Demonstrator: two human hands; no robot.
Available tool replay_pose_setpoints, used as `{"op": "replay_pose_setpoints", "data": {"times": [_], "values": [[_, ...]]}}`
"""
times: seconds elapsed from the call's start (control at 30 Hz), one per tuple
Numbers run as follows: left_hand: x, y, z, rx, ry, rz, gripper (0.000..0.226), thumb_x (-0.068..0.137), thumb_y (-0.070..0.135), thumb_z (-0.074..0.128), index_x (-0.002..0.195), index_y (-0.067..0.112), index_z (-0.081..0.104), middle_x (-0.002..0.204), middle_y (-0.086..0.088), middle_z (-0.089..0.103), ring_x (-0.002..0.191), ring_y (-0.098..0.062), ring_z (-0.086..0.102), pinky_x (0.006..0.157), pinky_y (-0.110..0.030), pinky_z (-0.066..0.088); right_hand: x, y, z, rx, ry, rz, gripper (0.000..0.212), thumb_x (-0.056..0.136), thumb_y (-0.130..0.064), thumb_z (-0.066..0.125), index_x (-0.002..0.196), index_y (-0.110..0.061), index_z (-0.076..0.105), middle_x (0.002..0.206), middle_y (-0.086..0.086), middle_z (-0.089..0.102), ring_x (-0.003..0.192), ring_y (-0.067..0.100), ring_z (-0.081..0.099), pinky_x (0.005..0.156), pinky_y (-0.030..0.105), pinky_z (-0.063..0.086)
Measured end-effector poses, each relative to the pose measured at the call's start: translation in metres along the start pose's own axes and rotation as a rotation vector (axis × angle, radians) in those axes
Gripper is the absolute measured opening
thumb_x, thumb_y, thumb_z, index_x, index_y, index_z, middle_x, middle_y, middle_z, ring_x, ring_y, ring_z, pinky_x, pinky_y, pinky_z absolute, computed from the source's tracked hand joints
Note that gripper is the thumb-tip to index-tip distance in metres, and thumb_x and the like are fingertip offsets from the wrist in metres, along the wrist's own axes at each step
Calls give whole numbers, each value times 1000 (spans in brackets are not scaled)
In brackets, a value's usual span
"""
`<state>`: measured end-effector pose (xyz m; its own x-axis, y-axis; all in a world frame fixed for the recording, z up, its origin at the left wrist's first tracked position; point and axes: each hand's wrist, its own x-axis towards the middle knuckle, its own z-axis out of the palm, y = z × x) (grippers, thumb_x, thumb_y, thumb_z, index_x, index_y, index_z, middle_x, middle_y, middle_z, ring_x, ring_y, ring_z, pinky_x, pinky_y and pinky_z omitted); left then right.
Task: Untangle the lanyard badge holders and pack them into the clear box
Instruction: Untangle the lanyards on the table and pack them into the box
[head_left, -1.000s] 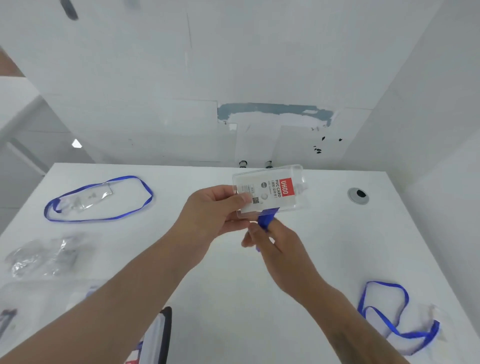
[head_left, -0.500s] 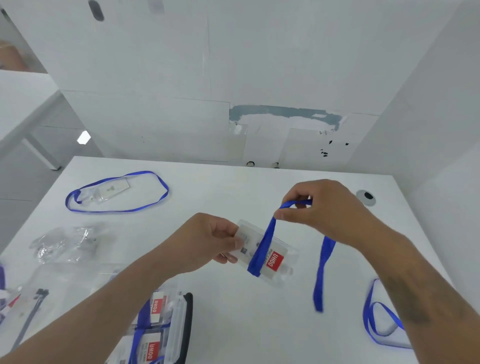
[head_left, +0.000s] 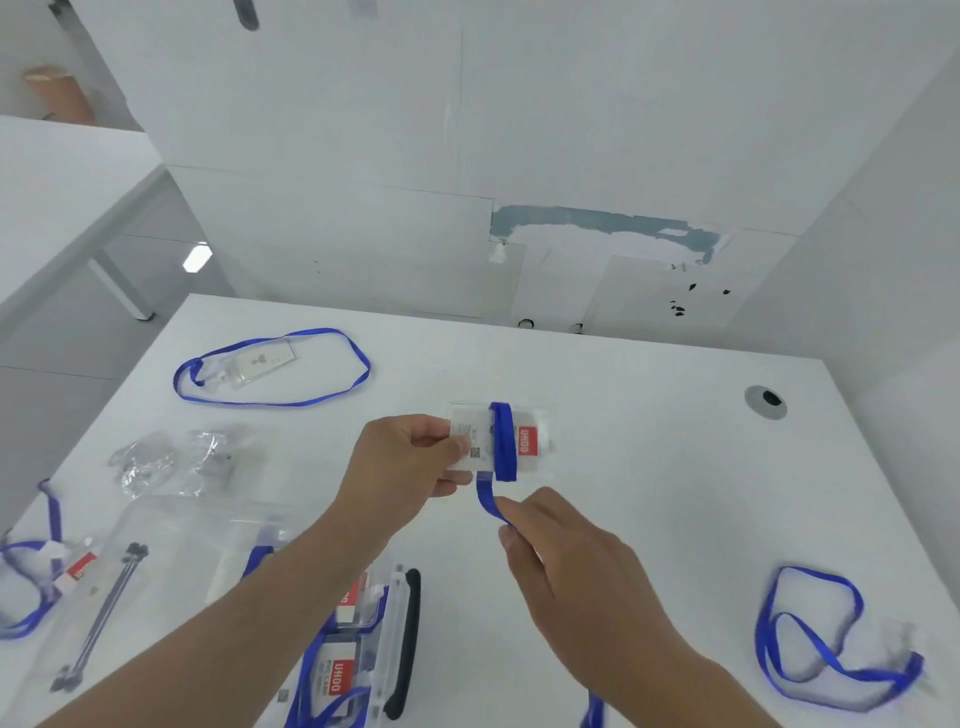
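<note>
1. The left hand (head_left: 410, 457) pinched the left end of a clear badge holder (head_left: 498, 439), held up above the tabletop (head_left: 649, 467). Thumb on top, fingers curled beneath.
2. A blue lanyard (head_left: 503, 441) was wound across the holder's middle, beside its red label. A free length ran down from the lower edge to the right hand (head_left: 566, 561).
3. The right hand pinched that length between thumb and fingers; the tail reappeared near the bottom edge of the view.
4. The step in hand looked like wrapping the strap round the holder, so that it packs as a flat bundle.
5. To do this well, the left grip should stay at the end, clear of the wrap path. Each turn should lie flat beside the last, with no twist in the strap.
6. Tension should be light and even: too slack and the turns would slide off the smooth plastic, too tight and the holder could bow.
7. The last bit of tail probably needs tucking under a turn, or it may unwind in the box.
8. The clear box (head_left: 389, 639) lay open at lower centre, with wrapped holders already inside, just below the left forearm.
9. Unwrapped lanyards remained: one at far left (head_left: 270, 369), one at near right (head_left: 826, 649), another at the left edge (head_left: 31, 561). Crumpled wrappers (head_left: 171, 462) lay nearby.
</note>
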<state>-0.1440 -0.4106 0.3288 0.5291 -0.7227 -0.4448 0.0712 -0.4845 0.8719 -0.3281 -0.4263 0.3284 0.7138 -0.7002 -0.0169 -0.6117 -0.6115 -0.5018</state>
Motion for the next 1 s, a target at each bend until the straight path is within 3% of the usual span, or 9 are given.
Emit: {"op": "replay_pose_setpoints", "data": {"times": [0.07,0.13,0.27,0.43,0.57,0.63,0.77,0.9,1.0], "values": [[-2,-6,-8,141,-16,59,3,89,14,68,90,15,70,79,1,77,66,-15,75,67,-29,62,3,-7,-17,14,38,-29,23,98,-40,43,118,-43,54,104,-20,53,86,5,55,73,23,47],[-5,-11,-18,207,-62,76,6,88,12,68,86,15,72,75,1,77,66,-15,75,70,-31,62,11,-9,-40,154,61,25,17,90,-36,58,103,-44,65,93,-26,62,76,0,57,68,19,46],[-16,-20,-37,280,-228,48,9,90,12,67,91,18,73,78,4,78,71,-13,75,66,-24,60,44,0,-66,603,-10,220,6,82,-23,75,79,-29,74,75,-10,72,60,13,61,58,20,53],[-33,-25,-60,15,-413,-111,11,88,8,68,96,7,75,90,-11,77,77,-23,75,70,-27,60,69,18,-36,767,56,305,9,85,-13,71,80,-19,76,71,0,73,49,7,45,50,14,37],[-36,-26,-70,-418,-234,-209,9,87,6,66,94,3,72,90,-13,77,75,-24,75,63,-26,61,45,6,20,565,-28,296,23,91,-16,62,74,-28,74,57,-13,60,48,2,39,50,18,32],[-34,-30,-74,-468,-92,-224,13,87,6,68,99,2,70,94,-15,77,79,-25,76,62,-26,62,22,-17,39,423,-102,208,19,97,-29,53,84,-34,67,69,-11,59,56,5,44,54,18,33],[-36,-41,-82,-230,75,-161,10,86,10,72,96,7,70,88,-11,77,72,-21,76,65,-28,62,1,-62,40,-18,-226,-50,18,103,-39,33,103,-38,51,91,-13,45,75,9,44,62,19,35],[-40,-46,-97,-19,8,-82,12,86,12,72,98,10,72,84,-5,77,70,-18,76,68,-30,62,21,-72,14,-67,3,-161,9,91,-38,60,97,-37,68,89,-21,65,81,2,54,66,13,39],[-46,-45,-113,-14,-77,-97,11,86,10,72,97,10,73,84,-5,78,74,-21,76,64,-26,61,48,-71,4,-23,-7,-118,3,85,-38,67,84,-35,68,88,-22,63,87,2,54,75,20,45]]}}
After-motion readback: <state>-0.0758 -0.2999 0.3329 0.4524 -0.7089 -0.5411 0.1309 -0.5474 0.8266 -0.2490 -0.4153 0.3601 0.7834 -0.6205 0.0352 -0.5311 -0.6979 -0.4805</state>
